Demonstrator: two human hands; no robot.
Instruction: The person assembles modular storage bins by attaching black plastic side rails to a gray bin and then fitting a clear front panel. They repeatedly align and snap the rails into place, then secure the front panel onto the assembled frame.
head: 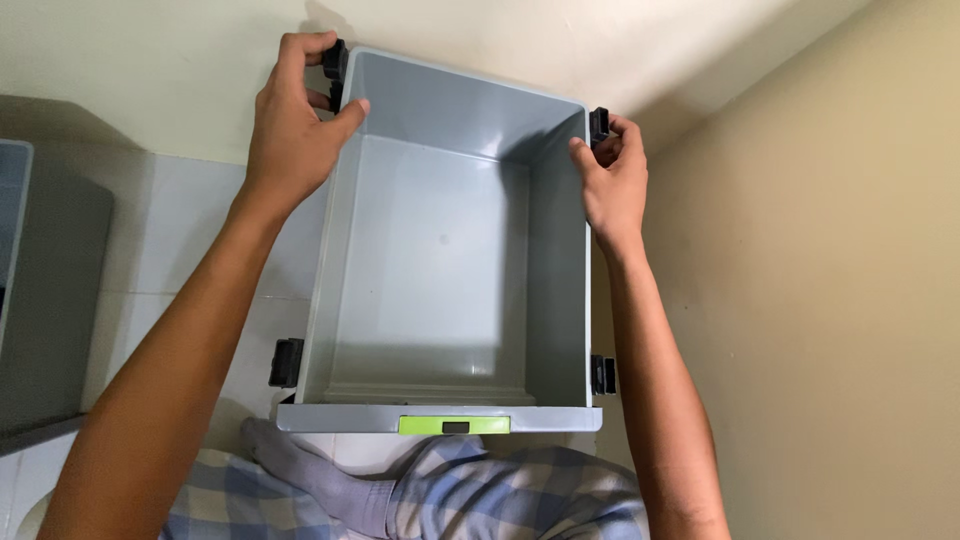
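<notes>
Both hands (pixel 300 130) (pixel 612 180) clenched on grey bin (pixel 440 260) corners, wall (pixel 800 300) just beside.

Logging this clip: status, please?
Left hand and right hand grip far corners of empty grey bin. Wall close on right.

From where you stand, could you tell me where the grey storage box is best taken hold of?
Probably by the rim of the grey storage box at its two long sides, coming from above. It sits open and empty, with thin upright walls. The left hand and right hand already pinch the far corners beside the black clips.
</notes>
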